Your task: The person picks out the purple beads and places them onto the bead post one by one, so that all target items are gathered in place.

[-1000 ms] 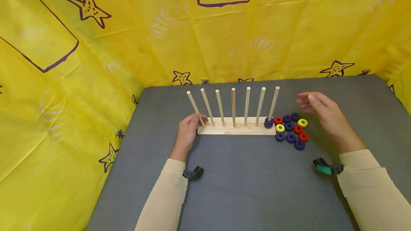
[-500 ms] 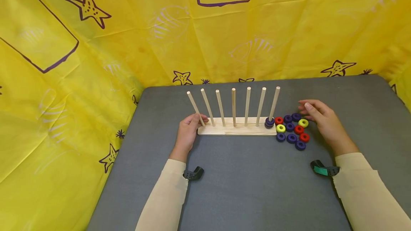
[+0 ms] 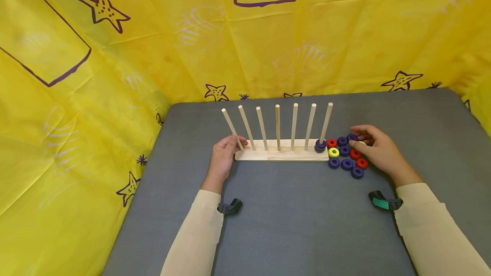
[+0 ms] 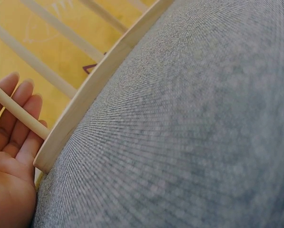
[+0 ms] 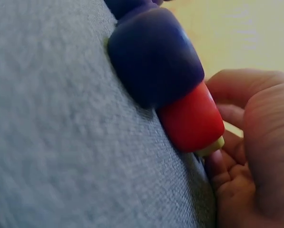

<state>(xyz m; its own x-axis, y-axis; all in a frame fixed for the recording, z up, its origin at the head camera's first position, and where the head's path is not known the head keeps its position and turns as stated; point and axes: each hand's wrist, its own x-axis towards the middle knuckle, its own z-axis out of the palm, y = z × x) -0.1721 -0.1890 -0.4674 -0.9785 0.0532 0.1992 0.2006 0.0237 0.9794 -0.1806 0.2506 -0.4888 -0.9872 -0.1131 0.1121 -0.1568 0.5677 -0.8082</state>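
In the head view, a wooden stand bears a row of upright pegs. Two dark blue rings are stacked on its rightmost peg. My left hand holds the left end, with thumb and fingers around the leftmost peg. Over the loose rings, my right hand hovers, thumb and fingers apart. A yellow ring lies mostly hidden beneath it, and a dark blue ring is by the fingertips. The right wrist view shows the fingers behind a red ring; contact is unclear.
Several red, blue and yellow rings lie close together at the stand's right end, among them a yellow ring and a near blue ring. Everything rests on a grey tabletop. Yellow patterned cloth hangs behind and to the left.
My right hand has come down and slightly left onto the far right side of the loose rings, now covering part of a yellow one. The left hand stays on the stand.
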